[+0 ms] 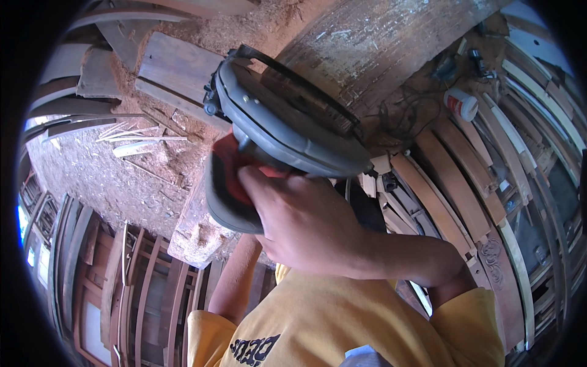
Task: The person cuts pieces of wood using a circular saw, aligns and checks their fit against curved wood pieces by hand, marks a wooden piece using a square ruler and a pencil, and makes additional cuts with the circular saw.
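A grey and red circular saw (287,128) fills the middle of the head view, held close in front of my chest. My right hand (312,220) is closed around its handle, with the thumb against the red part (232,162). The saw's rounded grey guard slants from upper left to lower right. My left forearm (235,275) reaches up from below and disappears behind the saw and my right hand. The left hand itself is hidden, so its fingers do not show. Past the saw lies a wooden plank (174,64) dusted with sawdust.
Sawdust and wood slivers (143,140) cover the ground on the left. A broad, worn board (367,46) lies at the far side. Dark cables (403,116) and a white tub (460,105) are at the right. Stacked planks (452,177) and wooden frames (147,293) stand around me.
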`<state>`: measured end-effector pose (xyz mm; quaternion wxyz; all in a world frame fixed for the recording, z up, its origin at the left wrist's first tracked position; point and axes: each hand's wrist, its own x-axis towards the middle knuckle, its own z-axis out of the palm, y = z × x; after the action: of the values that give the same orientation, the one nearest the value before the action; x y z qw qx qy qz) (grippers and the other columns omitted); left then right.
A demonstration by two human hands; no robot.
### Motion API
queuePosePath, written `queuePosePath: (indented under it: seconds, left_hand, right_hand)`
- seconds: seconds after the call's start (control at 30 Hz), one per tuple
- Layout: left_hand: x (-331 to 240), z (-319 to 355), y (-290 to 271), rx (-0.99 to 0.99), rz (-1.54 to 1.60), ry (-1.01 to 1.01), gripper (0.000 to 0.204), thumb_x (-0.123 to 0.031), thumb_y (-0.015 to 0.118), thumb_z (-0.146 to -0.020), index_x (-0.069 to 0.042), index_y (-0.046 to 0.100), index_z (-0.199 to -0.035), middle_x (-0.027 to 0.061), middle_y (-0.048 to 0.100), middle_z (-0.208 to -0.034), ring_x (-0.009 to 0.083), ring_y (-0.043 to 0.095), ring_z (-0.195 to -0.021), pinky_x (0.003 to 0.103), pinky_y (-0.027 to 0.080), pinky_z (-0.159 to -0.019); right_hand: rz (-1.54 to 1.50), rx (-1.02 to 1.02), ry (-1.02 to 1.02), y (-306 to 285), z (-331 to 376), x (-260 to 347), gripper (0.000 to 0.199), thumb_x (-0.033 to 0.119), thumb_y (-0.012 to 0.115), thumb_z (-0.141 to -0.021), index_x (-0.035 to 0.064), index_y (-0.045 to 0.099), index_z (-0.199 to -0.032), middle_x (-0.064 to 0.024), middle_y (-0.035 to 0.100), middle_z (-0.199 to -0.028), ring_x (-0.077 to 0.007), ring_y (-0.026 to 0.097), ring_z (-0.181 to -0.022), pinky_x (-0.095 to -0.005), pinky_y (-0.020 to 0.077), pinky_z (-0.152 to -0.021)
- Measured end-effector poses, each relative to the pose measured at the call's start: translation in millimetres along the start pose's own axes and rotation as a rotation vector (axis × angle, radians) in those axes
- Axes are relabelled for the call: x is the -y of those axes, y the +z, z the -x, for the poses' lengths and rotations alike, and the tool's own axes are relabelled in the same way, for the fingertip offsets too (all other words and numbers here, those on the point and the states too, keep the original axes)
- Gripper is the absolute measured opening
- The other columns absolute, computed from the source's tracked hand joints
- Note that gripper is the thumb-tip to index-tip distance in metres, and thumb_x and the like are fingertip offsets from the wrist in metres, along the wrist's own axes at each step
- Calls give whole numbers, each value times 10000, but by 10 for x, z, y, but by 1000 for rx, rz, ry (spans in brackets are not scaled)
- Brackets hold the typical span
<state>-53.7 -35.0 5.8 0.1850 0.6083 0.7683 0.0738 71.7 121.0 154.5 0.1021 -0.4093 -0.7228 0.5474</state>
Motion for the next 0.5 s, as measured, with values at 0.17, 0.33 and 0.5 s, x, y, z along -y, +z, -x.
queuePosePath:
  seconds: [0.17, 0.33, 0.5]
  left_hand:
    - [27, 43, 46, -4, -27, -6, 995, -595, 824, -789, -213, 451, -1628, 245, 377, -1639, 444, 388, -1461, 586, 251, -1228]
    - [-25, -4, 199, -36, -50, 23, 1052, -623, 848, -749, -258, 434, -1645, 248, 368, -1643, 449, 380, -1464, 591, 250, -1230]
    - [65, 100, 378, -68, -100, 13, 1112, -651, 871, -709, -304, 417, -1663, 251, 358, -1646, 454, 372, -1468, 597, 248, -1232]
  right_hand:
    - [-47, 8, -29, 62, -269, 43, 222, -24, 712, -753, -32, 596, -943, -216, 713, -788, -334, 747, -682, -443, 585, -599]
    - [30, -25, -40, 164, -523, 87, 307, 157, 821, -911, -54, 635, -1036, -230, 735, -778, -388, 769, -752, -462, 628, -690]
    - [41, -168, -23, -13, -148, 135, 407, 158, 854, -839, -29, 668, -1148, -229, 764, -899, -380, 786, -857, -464, 638, -749]
